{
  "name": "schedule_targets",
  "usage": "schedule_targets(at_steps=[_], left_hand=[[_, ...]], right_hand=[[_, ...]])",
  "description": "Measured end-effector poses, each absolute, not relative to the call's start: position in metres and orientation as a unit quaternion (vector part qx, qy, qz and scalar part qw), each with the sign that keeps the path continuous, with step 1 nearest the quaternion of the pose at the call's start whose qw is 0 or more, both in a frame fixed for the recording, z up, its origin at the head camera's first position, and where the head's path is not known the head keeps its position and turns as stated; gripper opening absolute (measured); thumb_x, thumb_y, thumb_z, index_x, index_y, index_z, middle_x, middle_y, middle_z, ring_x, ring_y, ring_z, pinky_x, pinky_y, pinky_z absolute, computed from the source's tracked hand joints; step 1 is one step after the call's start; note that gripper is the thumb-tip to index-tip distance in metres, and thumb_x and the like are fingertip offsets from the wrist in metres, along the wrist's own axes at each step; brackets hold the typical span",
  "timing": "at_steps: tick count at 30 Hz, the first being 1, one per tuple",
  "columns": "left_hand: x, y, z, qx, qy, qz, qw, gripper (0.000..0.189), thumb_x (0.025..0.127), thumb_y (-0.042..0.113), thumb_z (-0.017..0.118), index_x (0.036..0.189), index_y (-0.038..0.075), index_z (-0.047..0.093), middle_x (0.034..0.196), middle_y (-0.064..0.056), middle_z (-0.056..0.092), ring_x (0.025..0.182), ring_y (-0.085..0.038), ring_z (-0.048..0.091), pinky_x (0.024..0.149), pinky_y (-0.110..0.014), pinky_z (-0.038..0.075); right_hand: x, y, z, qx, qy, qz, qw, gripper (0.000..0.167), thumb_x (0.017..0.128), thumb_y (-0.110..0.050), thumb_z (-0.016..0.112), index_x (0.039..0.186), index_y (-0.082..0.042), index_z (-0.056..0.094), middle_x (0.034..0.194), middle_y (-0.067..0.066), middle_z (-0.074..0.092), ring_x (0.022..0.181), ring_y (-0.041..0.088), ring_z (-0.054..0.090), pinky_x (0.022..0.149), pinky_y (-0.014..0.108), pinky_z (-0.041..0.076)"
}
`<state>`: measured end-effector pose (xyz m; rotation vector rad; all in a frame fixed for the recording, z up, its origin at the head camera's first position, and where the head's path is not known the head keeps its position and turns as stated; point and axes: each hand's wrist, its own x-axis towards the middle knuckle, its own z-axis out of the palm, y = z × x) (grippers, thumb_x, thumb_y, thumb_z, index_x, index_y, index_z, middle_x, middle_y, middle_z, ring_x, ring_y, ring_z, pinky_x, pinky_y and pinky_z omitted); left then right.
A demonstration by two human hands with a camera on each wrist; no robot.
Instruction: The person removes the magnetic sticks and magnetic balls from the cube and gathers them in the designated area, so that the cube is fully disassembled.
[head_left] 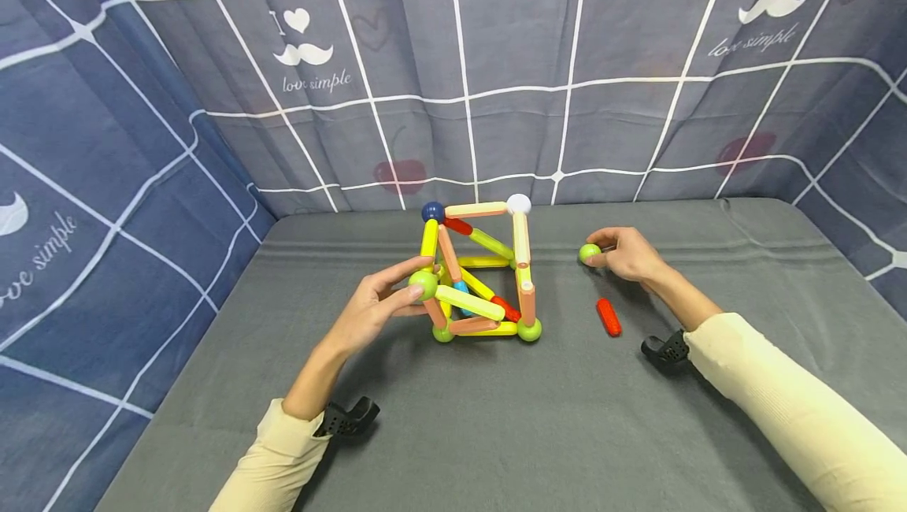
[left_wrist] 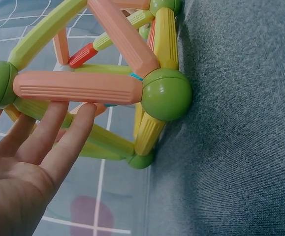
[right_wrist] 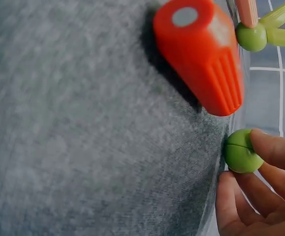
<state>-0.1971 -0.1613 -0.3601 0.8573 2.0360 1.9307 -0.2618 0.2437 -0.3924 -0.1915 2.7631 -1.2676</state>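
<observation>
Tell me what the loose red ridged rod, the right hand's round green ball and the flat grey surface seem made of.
Loose red ridged rod: probably moulded plastic, shiny, with grooves; the silvery disc in its end could be metal.
Round green ball in the right hand: likely plastic, glossy, with a seam.
Flat grey surface: apparently fabric, matte, with a fine weave.

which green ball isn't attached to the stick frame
The green ball in the right hand, off to the right of the stick frame; the other green balls in view are joined into it.
</observation>
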Motion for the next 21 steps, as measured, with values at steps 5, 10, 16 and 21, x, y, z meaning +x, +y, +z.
schedule_targets(at_steps=[5,10,16,21], left_hand=[[-0.197,-0.160,-0.361,0.288,0.691,0.655,0.105,0.049,0.099,0.007,0.056,0.143,-0.012,0.041,0.141,-0.032,0.045,0.108,-0.021,0.064,0.086,-0.044,0.055],[-0.197,-0.160,-0.361,0.285,0.692,0.654,0.106,0.050,0.100,0.008,0.056,0.143,-0.013,0.040,0.141,-0.033,0.043,0.109,-0.020,0.063,0.086,-0.044,0.055],[-0.197,-0.160,-0.361,0.275,0.694,0.656,0.113,0.050,0.100,0.008,0.056,0.144,-0.009,0.041,0.143,-0.032,0.042,0.111,-0.020,0.062,0.087,-0.044,0.055],[-0.197,-0.160,-0.361,0.273,0.695,0.655,0.112,0.051,0.100,0.008,0.056,0.145,-0.009,0.040,0.145,-0.032,0.040,0.111,-0.020,0.063,0.087,-0.045,0.055]], right_hand=[[-0.262,0.245,-0.393,-0.060,0.905,-0.418,0.053,0.040,0.091,-0.010,0.070,0.125,0.010,0.058,0.124,0.030,0.058,0.109,0.039,0.055,0.085,0.040,0.045],[-0.259,0.245,-0.391,-0.066,0.904,-0.419,0.052,0.045,0.093,-0.013,0.068,0.132,0.007,0.055,0.129,0.030,0.055,0.115,0.041,0.053,0.087,0.045,0.046],[-0.250,0.231,-0.370,-0.089,0.897,-0.433,-0.020,0.036,0.098,-0.017,0.062,0.128,0.002,0.060,0.128,0.026,0.057,0.111,0.039,0.056,0.082,0.043,0.050],[-0.240,0.200,-0.344,-0.122,0.828,-0.547,-0.020,0.034,0.100,-0.019,0.059,0.124,0.004,0.060,0.117,0.021,0.062,0.087,0.024,0.067,0.072,0.031,0.057]])
